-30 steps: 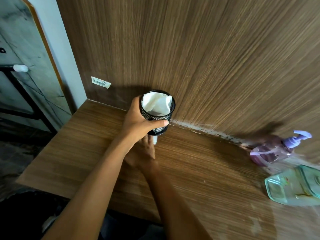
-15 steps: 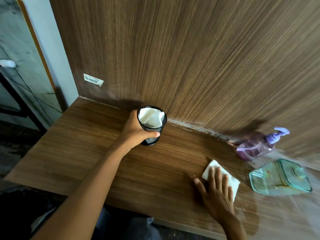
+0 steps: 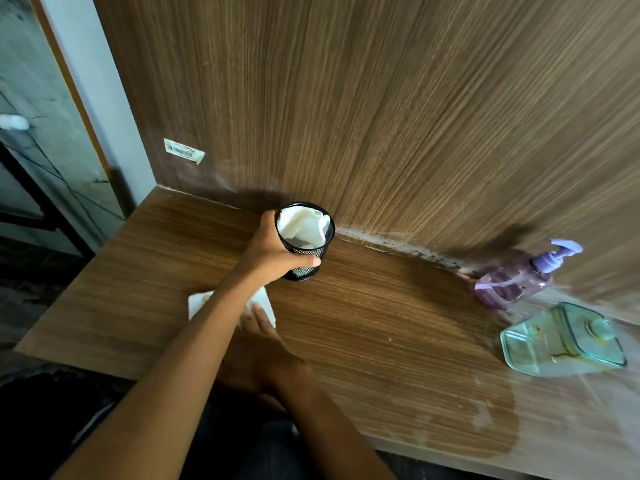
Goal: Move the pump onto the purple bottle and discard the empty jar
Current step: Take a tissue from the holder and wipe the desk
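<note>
Slid the cloth (image 3: pixel 197 301) leftward across the desk (image 3: pixel 381 327) with the right hand (image 3: pixel 263 344), now tucked under the left forearm, visible fingers flat on the cloth. Still gripping the mesh cup (image 3: pixel 304 271) in the left hand (image 3: pixel 270 254), tissue (image 3: pixel 301 225) inside, close to the wall. Far right: purple bottle (image 3: pixel 509 284) wearing the pump (image 3: pixel 562 249), jar (image 3: pixel 561 341) just beside it, both untouched.
</note>
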### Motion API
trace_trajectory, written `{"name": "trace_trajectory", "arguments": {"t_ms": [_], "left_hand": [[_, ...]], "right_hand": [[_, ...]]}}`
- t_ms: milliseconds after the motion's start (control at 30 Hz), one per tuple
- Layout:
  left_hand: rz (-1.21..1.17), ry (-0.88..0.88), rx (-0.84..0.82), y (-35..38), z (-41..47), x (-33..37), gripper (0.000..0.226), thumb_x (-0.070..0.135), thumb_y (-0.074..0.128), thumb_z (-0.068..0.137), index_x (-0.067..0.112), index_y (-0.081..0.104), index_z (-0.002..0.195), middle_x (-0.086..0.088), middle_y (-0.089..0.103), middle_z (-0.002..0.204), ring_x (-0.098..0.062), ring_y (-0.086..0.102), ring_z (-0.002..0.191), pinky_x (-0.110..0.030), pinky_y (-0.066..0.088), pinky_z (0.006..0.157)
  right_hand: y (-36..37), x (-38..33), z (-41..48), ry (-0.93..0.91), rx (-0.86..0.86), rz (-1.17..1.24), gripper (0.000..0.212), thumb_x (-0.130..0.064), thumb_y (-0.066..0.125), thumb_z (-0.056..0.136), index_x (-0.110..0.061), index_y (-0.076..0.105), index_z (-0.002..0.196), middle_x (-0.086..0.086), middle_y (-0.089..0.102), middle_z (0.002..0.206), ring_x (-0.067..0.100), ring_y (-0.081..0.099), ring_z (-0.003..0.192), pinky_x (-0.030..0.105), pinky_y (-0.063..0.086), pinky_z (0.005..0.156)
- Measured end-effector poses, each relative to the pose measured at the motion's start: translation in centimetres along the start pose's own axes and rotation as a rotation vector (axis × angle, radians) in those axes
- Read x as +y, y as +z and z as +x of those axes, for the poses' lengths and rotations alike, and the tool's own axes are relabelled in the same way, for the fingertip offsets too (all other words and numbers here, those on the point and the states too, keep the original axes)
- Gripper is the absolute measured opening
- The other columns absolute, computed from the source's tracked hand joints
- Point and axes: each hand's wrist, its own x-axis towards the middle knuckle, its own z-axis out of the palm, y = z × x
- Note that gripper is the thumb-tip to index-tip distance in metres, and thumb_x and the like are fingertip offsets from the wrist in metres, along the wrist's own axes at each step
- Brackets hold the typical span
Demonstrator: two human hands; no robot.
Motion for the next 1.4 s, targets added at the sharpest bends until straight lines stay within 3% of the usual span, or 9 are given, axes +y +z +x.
{"name": "trace_trajectory", "arguments": {"t_ms": [167, 300, 400, 467, 600, 800, 1000, 1233, 1400], "left_hand": [[-0.020, 0.014, 0.004, -0.1, -0.4, 0.1, 0.090, 0.019, 0.089, 0.050, 0.018, 0.035, 0.123, 0.005, 0.048, 0.112, -0.014, 0.047, 0.104, -0.027, 0.036, 0.084], [-0.003, 0.020, -0.016, -0.2, -0.6, 0.2, 0.092, 0.021, 0.088, 0.052, 0.019, 0.033, 0.126, 0.007, 0.046, 0.113, -0.012, 0.044, 0.104, -0.028, 0.036, 0.084], [0.000, 0.022, -0.013, -0.2, -0.7, 0.3, 0.090, 0.021, 0.088, 0.053, 0.018, 0.034, 0.125, 0.007, 0.045, 0.113, -0.012, 0.043, 0.104, -0.028, 0.036, 0.084], [-0.007, 0.021, -0.013, -0.2, -0.7, 0.3, 0.090, 0.020, 0.088, 0.053, 0.018, 0.034, 0.125, 0.007, 0.045, 0.113, -0.012, 0.043, 0.103, -0.027, 0.036, 0.084], [-0.031, 0.014, -0.014, -0.1, -0.6, 0.2, 0.092, 0.017, 0.088, 0.052, 0.018, 0.034, 0.126, 0.007, 0.045, 0.114, -0.012, 0.044, 0.105, -0.027, 0.036, 0.086], [-0.030, 0.017, 0.003, 0.1, -0.6, 0.2, 0.092, 0.018, 0.089, 0.051, 0.018, 0.035, 0.125, 0.006, 0.047, 0.114, -0.012, 0.045, 0.106, -0.026, 0.036, 0.085], [-0.015, 0.055, 0.070, -0.4, -0.2, 0.6, 0.087, 0.025, 0.090, 0.046, 0.020, 0.044, 0.119, 0.008, 0.053, 0.110, -0.011, 0.050, 0.101, -0.025, 0.037, 0.082], [-0.055, 0.158, 0.126, -1.2, -0.2, 1.8, 0.088, 0.028, 0.089, 0.046, 0.024, 0.044, 0.122, 0.008, 0.057, 0.117, -0.011, 0.052, 0.108, -0.026, 0.041, 0.086], [0.029, 0.125, 0.090, -1.1, -0.5, 1.1, 0.088, 0.026, 0.089, 0.046, 0.025, 0.043, 0.122, 0.012, 0.051, 0.109, -0.010, 0.049, 0.103, -0.026, 0.038, 0.081]], "right_hand": [[3.4, 4.7, -9.6, 0.265, 0.060, 0.079, 0.078, -0.069, 0.013, 0.082, -0.033, -0.012, 0.147, -0.013, -0.032, 0.150, 0.016, -0.033, 0.138, 0.041, -0.013, 0.117], [6.0, 9.9, -19.3, 0.604, 0.507, -0.051, 0.066, -0.080, -0.005, 0.074, -0.056, -0.022, 0.134, -0.040, -0.037, 0.137, -0.013, -0.030, 0.132, 0.039, 0.008, 0.117], [5.9, 10.5, -22.6, 0.892, 0.550, 0.116, 0.062, -0.090, -0.023, 0.050, -0.070, -0.040, 0.106, -0.049, -0.027, 0.136, -0.003, -0.013, 0.140, 0.046, 0.021, 0.113], [6.1, 9.5, -22.4, 0.849, 0.616, 0.124, 0.060, -0.081, -0.016, 0.070, -0.064, -0.027, 0.127, -0.045, -0.025, 0.141, 0.012, 0.004, 0.144, 0.043, 0.018, 0.115], [7.0, 5.8, -19.3, 0.620, 0.530, -0.021, 0.056, -0.046, -0.008, 0.095, -0.027, -0.012, 0.148, -0.013, -0.020, 0.157, 0.007, -0.015, 0.145, 0.023, -0.006, 0.115], [2.5, 3.5, -12.1, 0.244, 0.133, 0.163, 0.055, -0.044, 0.012, 0.099, -0.028, -0.003, 0.149, -0.017, -0.032, 0.148, 0.016, -0.024, 0.143, 0.030, -0.019, 0.112], [-0.9, 0.7, -1.2, -0.058, 0.004, 0.117, 0.050, -0.030, 0.029, 0.101, -0.020, 0.019, 0.149, -0.001, 0.005, 0.161, 0.024, -0.015, 0.146, 0.041, -0.016, 0.115], [-3.8, 7.5, 2.8, 0.297, 0.196, 0.010, 0.063, -0.056, 0.021, 0.095, -0.027, 0.013, 0.150, 0.004, 0.005, 0.161, 0.027, -0.007, 0.147, 0.048, -0.007, 0.118], [-3.7, 18.4, -7.8, 0.895, 0.334, 0.194, 0.065, -0.058, 0.023, 0.094, -0.033, -0.001, 0.149, -0.004, -0.011, 0.160, 0.029, -0.014, 0.146, 0.047, -0.001, 0.118]]}}
